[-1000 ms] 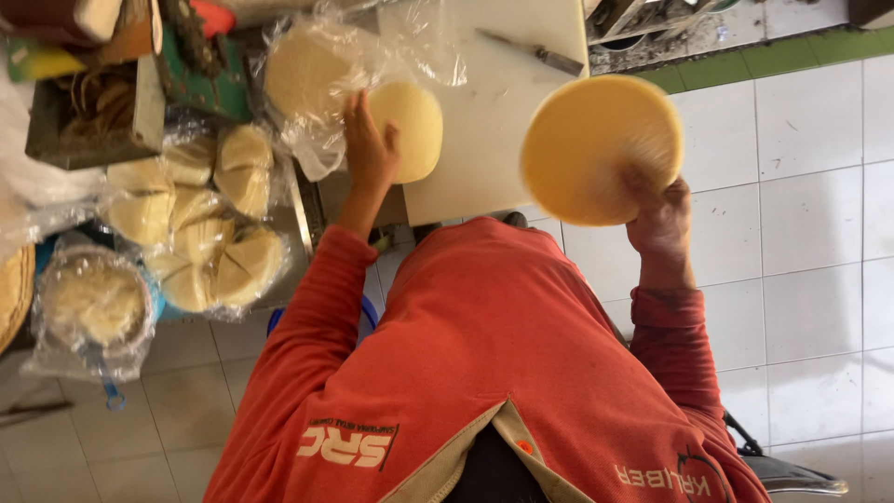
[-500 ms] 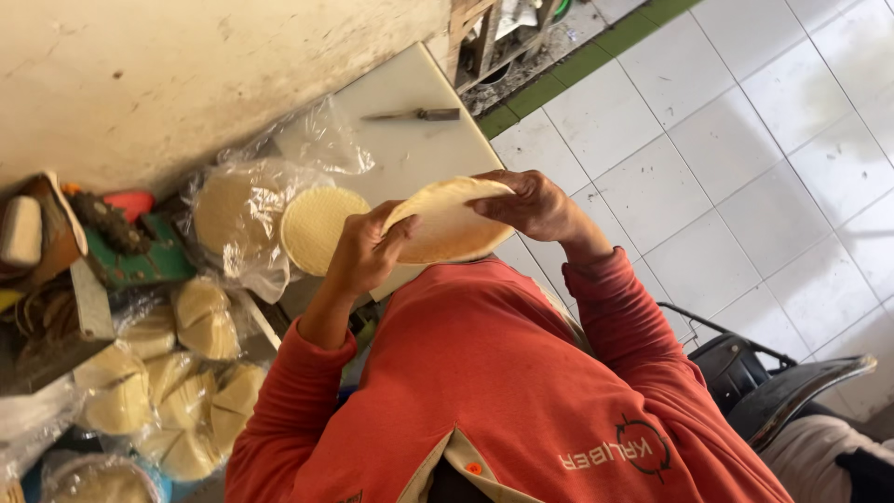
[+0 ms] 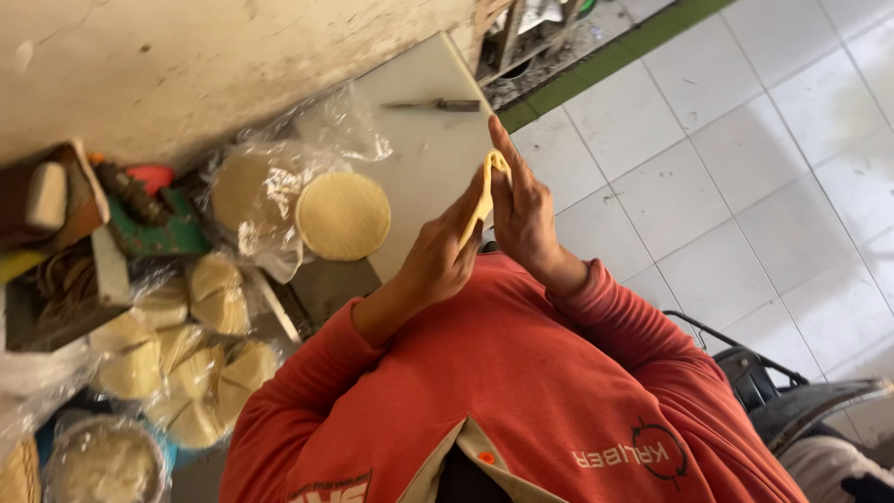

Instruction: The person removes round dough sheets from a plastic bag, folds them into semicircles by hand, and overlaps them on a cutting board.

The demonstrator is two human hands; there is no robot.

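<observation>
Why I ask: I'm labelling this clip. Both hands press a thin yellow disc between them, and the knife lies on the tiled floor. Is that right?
Not quite. The head view shows the knife lying on the white board, not on the tiled floor. The left hand and right hand do press the thin yellow disc between them.

Even daylight, soft shadows, mild blur

The scene was lit brightly and evenly, with no hard shadows cast on the tiled floor [image 3: 745, 168]. Glare was seen on the clear plastic bags [image 3: 270, 186]. The hands [image 3: 484, 233] were slightly softened by motion blur, and detail was lost in the dim lower left corner.
</observation>
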